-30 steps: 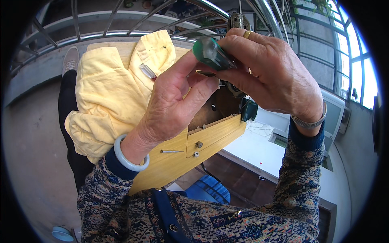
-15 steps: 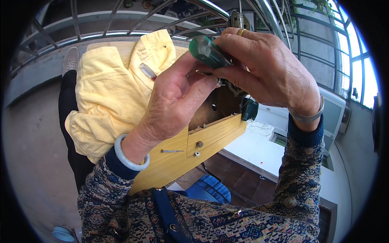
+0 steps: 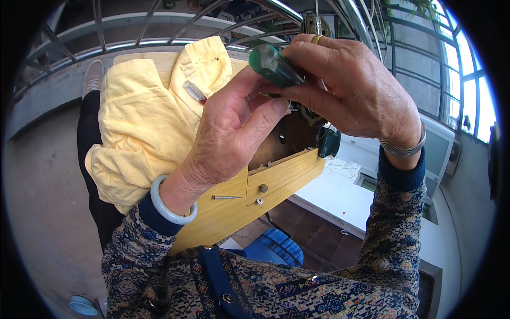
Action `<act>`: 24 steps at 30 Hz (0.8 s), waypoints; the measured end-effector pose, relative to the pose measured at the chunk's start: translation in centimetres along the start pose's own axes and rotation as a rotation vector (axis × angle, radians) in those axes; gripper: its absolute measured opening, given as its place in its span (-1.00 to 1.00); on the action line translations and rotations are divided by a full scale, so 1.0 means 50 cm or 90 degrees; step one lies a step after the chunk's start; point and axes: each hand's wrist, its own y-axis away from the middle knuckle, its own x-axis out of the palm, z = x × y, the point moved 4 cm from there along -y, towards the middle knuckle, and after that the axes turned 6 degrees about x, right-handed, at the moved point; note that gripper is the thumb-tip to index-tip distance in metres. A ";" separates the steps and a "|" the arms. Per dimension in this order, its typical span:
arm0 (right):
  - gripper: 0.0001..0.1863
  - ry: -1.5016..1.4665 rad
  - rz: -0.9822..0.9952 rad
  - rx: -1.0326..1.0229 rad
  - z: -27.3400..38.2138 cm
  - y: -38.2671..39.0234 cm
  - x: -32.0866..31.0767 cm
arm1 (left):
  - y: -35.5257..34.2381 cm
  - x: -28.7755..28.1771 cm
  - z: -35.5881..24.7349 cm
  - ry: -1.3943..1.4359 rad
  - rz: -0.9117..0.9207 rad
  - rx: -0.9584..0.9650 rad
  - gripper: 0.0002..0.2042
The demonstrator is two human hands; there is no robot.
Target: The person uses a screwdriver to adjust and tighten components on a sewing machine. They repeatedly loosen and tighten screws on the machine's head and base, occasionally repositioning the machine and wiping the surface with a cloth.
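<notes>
My right hand (image 3: 355, 93) grips a green screwdriver handle (image 3: 268, 63) between fingers and thumb, above a metal machine (image 3: 315, 24) in a wooden cabinet. My left hand (image 3: 226, 133) is pinched around a small metal piece beneath the handle, mostly hidden by the fingers. The cabinet's yellow wooden front (image 3: 287, 173) carries a long screw or pin (image 3: 224, 197), a knurled knob (image 3: 263, 188) and a small toothed nut (image 3: 259, 201). A yellow cloth (image 3: 135, 122) lies at left with a clear-handled tool (image 3: 191, 89) on it. A dark green part (image 3: 329, 142) sits at the opening's right end.
Metal railings (image 3: 186, 26) run along the top. My legs (image 3: 93, 159) show at left, a white counter (image 3: 345, 196) and window (image 3: 473, 101) at right. A blue seat (image 3: 273, 244) is below the cabinet, a light blue basin (image 3: 82, 305) at lower left.
The screwdriver handle has tilted slightly and shifted a little up and left, with my right hand moving slightly upward. My left hand stays almost in place.
</notes>
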 end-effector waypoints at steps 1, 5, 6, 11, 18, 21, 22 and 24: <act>-0.65 -0.012 0.002 0.001 0.000 0.000 0.000 | 0.000 0.000 0.000 0.000 0.000 0.001 -0.66; -0.66 -0.021 0.008 -0.001 -0.002 -0.002 0.002 | 0.002 0.000 0.000 0.008 -0.008 -0.002 -0.66; -0.66 -0.011 0.011 0.001 -0.002 -0.003 0.002 | 0.002 0.000 0.000 0.010 -0.009 0.000 -0.66; -0.67 -0.022 0.011 -0.007 -0.003 -0.004 0.002 | 0.002 0.000 0.001 0.007 -0.008 -0.005 -0.66; -0.69 -0.029 0.023 -0.018 -0.007 -0.008 0.007 | 0.000 0.000 0.001 0.009 -0.007 0.010 -0.66; -0.69 -0.024 0.024 -0.016 -0.008 -0.011 0.007 | 0.001 0.000 0.001 0.011 -0.009 0.007 -0.66; -0.69 -0.037 0.028 -0.013 -0.008 -0.011 0.005 | 0.002 -0.001 0.001 0.008 -0.009 0.006 -0.66; -0.69 -0.019 0.044 -0.003 -0.008 -0.011 0.005 | 0.002 -0.001 0.001 0.003 -0.008 0.008 -0.67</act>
